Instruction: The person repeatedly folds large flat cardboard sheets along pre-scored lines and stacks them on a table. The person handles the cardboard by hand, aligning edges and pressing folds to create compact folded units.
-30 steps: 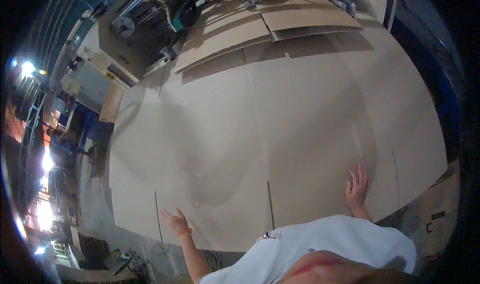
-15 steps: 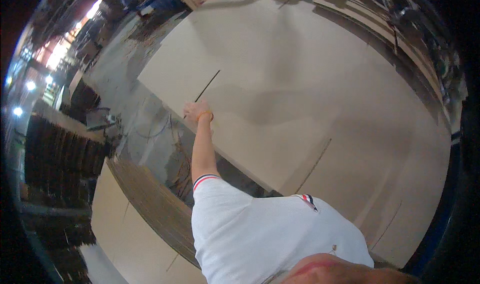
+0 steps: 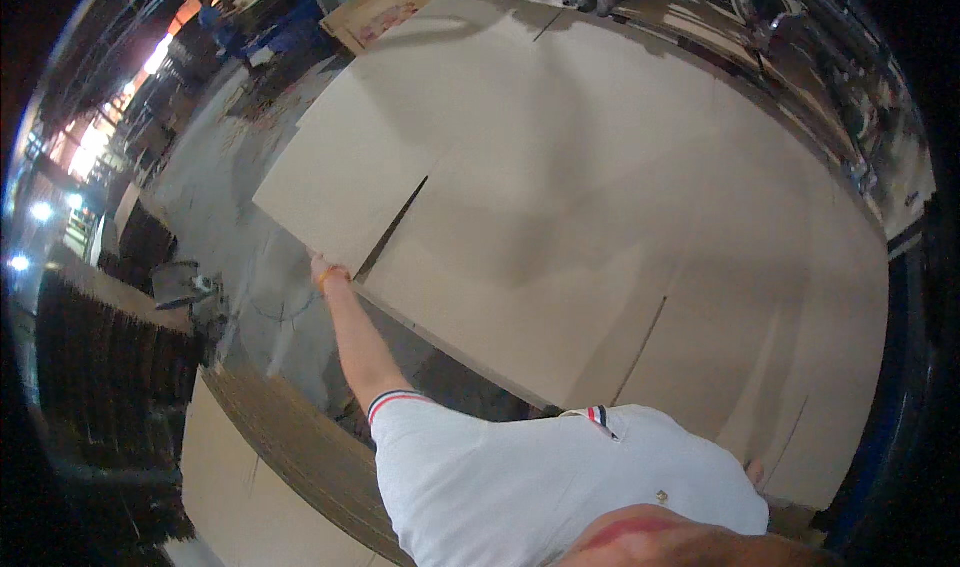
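Note:
A large tan cardboard sheet with slots cut in its edge spreads out in front of me. My left hand reaches out to its left edge, closed on the rim of the flap beside a long slot. That slot gapes wider toward the sheet's edge. Of my right hand only a small patch shows past my white sleeve, close to the sheet's near right part; its fingers are mostly hidden. A second slot runs in from the near edge.
A tall stack of cardboard sheets stands at the lower left, more dark stacks beyond it. Machinery lines the far right. A printed cardboard piece leans at the back. Far left, a person stands near blue equipment.
My left hand has moved left and nearer, from over the slot to the flap's edge. The slot now gapes wider. A bit of my right hand has come into view.

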Action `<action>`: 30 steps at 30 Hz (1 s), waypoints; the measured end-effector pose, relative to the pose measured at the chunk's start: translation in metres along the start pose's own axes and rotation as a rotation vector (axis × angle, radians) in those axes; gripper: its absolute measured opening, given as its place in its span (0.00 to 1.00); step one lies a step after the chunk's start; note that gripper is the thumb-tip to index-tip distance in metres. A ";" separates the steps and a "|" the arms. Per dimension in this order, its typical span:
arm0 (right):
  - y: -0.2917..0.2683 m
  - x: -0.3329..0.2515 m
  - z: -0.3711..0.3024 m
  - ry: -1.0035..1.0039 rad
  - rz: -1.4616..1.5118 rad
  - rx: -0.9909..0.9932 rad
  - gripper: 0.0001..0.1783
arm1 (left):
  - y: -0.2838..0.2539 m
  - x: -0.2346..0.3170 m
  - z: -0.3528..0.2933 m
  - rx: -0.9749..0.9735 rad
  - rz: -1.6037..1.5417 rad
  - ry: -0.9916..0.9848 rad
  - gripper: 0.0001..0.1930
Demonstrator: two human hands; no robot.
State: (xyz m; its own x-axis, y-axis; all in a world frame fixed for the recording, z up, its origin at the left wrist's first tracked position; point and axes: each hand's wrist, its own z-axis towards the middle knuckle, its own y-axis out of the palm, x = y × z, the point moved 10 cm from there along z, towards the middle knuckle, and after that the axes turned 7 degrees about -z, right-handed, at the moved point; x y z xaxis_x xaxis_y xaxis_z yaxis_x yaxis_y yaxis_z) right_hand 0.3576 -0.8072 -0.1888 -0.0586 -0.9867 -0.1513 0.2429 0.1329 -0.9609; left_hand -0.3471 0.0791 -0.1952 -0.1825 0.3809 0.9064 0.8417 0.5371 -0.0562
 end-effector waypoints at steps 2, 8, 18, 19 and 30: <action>0.003 -0.001 0.000 0.003 -0.002 -0.019 0.30 | -0.013 -0.011 0.019 -0.109 -0.587 -0.150 0.22; 0.022 -0.005 0.005 0.006 0.013 -0.049 0.30 | 0.005 0.018 0.031 -0.073 -0.074 0.090 0.38; 0.055 -0.023 0.031 -0.025 0.081 -0.087 0.29 | -0.050 0.095 -0.116 0.146 -0.086 0.603 0.40; 0.056 -0.019 0.029 -0.009 0.075 -0.089 0.29 | -0.050 0.096 -0.132 0.103 -0.148 0.671 0.37; 0.021 -0.312 0.056 -0.135 1.163 -0.773 0.26 | -0.061 0.031 -0.252 -0.467 0.427 1.009 0.14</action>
State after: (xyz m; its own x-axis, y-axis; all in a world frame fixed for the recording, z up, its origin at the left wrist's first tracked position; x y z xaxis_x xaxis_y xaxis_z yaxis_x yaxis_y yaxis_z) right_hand 0.4358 -0.5018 -0.1489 -0.0918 -0.2735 -0.9575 -0.5024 0.8429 -0.1927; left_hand -0.2760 -0.1317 -0.0579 0.4640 -0.4141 0.7831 0.8789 0.1051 -0.4652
